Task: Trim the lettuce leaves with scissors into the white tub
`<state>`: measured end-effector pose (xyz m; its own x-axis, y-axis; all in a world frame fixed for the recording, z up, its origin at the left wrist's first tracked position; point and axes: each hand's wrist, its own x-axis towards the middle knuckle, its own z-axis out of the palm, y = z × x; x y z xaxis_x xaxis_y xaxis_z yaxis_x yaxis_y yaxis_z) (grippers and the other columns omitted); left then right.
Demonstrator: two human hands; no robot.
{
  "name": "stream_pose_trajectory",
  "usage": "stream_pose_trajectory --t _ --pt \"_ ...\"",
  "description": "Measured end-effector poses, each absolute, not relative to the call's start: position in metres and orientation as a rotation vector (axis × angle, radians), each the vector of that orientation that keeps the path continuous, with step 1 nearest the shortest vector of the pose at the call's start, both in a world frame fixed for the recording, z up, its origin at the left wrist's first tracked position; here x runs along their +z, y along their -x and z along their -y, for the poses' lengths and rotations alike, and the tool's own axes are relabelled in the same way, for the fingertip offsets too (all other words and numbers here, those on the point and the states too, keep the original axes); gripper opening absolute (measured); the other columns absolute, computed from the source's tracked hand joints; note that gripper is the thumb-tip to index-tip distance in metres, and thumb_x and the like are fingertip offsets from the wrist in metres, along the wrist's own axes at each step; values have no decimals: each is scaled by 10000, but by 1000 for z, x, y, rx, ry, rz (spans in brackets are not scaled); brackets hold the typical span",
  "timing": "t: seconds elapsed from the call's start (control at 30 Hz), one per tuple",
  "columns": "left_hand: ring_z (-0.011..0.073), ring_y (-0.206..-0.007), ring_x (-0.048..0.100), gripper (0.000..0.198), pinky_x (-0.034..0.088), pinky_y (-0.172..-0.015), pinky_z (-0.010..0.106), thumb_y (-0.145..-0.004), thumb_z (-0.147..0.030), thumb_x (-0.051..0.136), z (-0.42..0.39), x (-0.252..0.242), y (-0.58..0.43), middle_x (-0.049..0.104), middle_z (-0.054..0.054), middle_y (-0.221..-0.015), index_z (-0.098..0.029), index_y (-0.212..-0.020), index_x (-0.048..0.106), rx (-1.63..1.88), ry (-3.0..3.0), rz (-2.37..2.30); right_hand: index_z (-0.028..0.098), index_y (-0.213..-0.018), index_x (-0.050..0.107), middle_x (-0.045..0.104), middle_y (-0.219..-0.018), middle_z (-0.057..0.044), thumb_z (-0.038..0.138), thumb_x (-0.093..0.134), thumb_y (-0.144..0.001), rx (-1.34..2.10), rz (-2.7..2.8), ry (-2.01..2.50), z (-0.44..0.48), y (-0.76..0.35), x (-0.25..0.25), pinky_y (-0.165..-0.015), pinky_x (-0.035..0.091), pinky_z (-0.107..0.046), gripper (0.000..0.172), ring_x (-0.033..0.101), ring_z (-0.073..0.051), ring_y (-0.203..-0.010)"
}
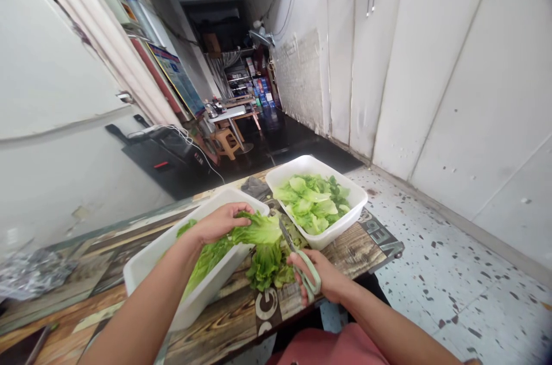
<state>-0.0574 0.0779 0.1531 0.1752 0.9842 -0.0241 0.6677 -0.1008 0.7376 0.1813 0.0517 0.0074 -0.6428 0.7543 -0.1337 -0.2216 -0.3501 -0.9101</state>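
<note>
We have the left hand half closed and palm down, its fingers curled over a bunch of ruffled pale-green lettuce leaves that spills across the far rim of a long white plastic tub and hangs just beyond it. The right hand sits just beyond that rim too, closed round the looped handles of a pair of green-handled steel scissors, blades angled up beside the leaves; we cannot tell whether they touch. Further beyond the long white plastic tub, a second white plastic tub holds more lettuce on a brown wood-print tabletop. To work well here, we should keep the left grip firm so the leaves stay taut, and hold the blade tips clear of our left fingers.
</note>
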Motion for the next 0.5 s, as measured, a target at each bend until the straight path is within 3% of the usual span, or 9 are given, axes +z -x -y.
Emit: stream_pose_trajectory --t 0.1,0.23,0.37,0.5 --pt "194 -763 580 299 435 -690 284 -612 -342 762 -78 157 62 653 13 -803 -178 -840 661 730 -1721 -1538 190 -966 504 569 -583 73 772 651 -640 2142 1201 646 -48 -186 4 -400 472 -242 683 540 -105 -415" --pt "160 -706 609 384 477 -648 271 -587 -307 836 -99 169 51 676 22 -811 -164 -889 647 1098 -1464 -1424 192 -974 496 569 -583 68 755 664 -648 2167 1192 619 -43 -187 2 -420 499 -261 672 529 -106 -416" --pt "211 -932 663 441 524 -835 345 -657 -335 804 -142 175 19 703 104 -1065 -155 -1031 655 1284 -1491 -1267 193 -973 493 568 -575 68 761 657 -650 2145 1175 631 -41 -187 -1 -414 506 -264 673 528 -111 -413" --pt "281 -1086 637 424 467 -974 381 -692 -294 725 -170 171 20 713 108 -1120 -149 -1090 699 974 -1932 -1719 189 -995 494 570 -597 63 720 626 -730 2124 1165 624 -39 -194 -4 -413 510 -257 607 542 -113 -415"
